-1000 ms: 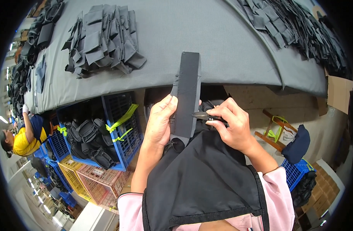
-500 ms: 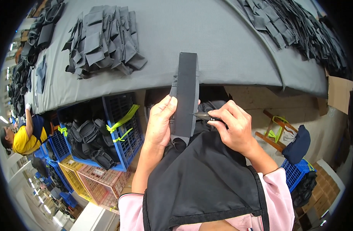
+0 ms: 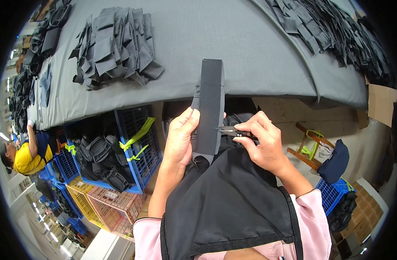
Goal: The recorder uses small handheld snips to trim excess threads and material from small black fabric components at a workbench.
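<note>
A long dark grey fabric strip [image 3: 210,97] with stitched edges stands lengthwise before me, its far end over the table's front edge. My left hand [image 3: 181,132] pinches it along its left side, thumb on top and the other fingers mostly hidden behind. In my right hand [image 3: 261,138] is a pair of small black thread snips [image 3: 233,131], held between thumb and fingers. The blades part slightly, and their tips touch or nearly touch the strip's right side.
The grey-covered table [image 3: 185,39] carries a pile of grey fabric strips [image 3: 116,47] and a larger heap [image 3: 333,34] at right. A blue crate [image 3: 140,173] with black pieces stands left, a wooden stool [image 3: 309,147] right. A person in yellow [image 3: 31,158] works far left.
The blades of the snips have opened a little at the strip's right side. My left hand and the strip stay nearly where they were.
</note>
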`<state>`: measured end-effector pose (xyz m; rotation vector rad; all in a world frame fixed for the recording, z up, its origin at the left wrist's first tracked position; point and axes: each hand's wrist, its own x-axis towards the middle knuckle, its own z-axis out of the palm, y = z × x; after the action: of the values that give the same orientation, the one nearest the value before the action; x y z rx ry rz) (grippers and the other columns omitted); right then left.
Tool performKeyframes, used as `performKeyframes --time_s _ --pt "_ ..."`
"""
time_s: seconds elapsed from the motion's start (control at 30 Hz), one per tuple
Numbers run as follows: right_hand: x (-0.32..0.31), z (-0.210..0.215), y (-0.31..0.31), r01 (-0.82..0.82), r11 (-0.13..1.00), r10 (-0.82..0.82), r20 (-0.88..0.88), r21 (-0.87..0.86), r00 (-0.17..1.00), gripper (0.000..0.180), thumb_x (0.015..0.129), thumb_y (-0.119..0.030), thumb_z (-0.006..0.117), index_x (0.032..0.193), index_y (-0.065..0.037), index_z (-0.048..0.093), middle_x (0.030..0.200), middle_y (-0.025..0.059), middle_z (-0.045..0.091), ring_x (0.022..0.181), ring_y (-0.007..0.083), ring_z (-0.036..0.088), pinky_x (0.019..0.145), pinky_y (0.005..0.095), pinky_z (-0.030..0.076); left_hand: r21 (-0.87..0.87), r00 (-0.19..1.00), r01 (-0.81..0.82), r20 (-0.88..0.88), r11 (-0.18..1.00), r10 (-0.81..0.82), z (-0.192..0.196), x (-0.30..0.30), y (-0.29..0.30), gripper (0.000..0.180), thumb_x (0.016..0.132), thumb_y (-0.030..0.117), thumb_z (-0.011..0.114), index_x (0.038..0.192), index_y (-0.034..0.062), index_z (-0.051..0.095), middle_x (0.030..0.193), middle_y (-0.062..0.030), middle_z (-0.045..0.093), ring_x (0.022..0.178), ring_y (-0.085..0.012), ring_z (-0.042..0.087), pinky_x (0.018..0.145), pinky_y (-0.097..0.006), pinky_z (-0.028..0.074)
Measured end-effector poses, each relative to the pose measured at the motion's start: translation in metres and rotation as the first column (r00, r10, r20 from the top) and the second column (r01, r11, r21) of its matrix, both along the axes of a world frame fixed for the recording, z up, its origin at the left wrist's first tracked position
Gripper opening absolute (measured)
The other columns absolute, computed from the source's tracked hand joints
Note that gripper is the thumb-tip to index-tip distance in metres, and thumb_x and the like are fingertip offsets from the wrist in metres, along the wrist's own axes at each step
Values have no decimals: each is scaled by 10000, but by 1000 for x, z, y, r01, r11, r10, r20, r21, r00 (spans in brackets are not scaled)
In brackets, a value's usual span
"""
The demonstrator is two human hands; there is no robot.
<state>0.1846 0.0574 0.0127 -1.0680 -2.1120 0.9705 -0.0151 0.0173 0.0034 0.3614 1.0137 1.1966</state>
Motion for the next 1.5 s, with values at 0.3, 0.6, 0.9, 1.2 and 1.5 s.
performKeyframes --time_s 0.3,0.6,0.9,1.2,1.5 --pt "-3 3 0 40 997 -46 -110 -60 993 238 642 -49 747 849 -40 631 720 64 509 604 213 538 529 302 414 -7 999 -4 36 1000 4 -3 -1 0 339 953 230 490 1133 -51 551 1043 -166 644 944 -200 630 860 -299 486" --pt "-9 5 9 0 946 -99 -288 -325 953 239 641 11 740 857 -15 642 781 37 509 634 85 472 544 205 364 -83 985 -123 108 989 132 -8 -4 -3 330 948 231 471 1098 -54 540 1016 -153 629 891 -263 632 786 -379 524" --pt "-39 -18 -3 12 981 -71 -301 -193 951 270 684 21 725 926 -19 610 844 74 523 717 171 555 610 268 471 -172 753 -178 610 969 247 -29 10 -8 226 881 141 403 742 20 534 1011 -145 587 1011 -260 552 858 -364 470" --pt "-43 -29 -12 -130 987 83 -379 -100 922 316 652 63 727 934 -19 610 924 92 586 826 200 584 647 273 521 -41 567 -92 819 995 87 -34 24 -10 337 924 312 307 719 100 469 1056 -123 535 1126 -233 461 970 -341 402" --pt "-45 -30 -17 -115 989 71 -381 -95 922 271 647 69 726 892 0 635 920 104 605 848 223 593 638 280 516 -111 702 -87 699 990 140 -31 27 -14 324 926 333 286 762 107 450 1093 -112 522 1245 -234 380 1083 -375 293"
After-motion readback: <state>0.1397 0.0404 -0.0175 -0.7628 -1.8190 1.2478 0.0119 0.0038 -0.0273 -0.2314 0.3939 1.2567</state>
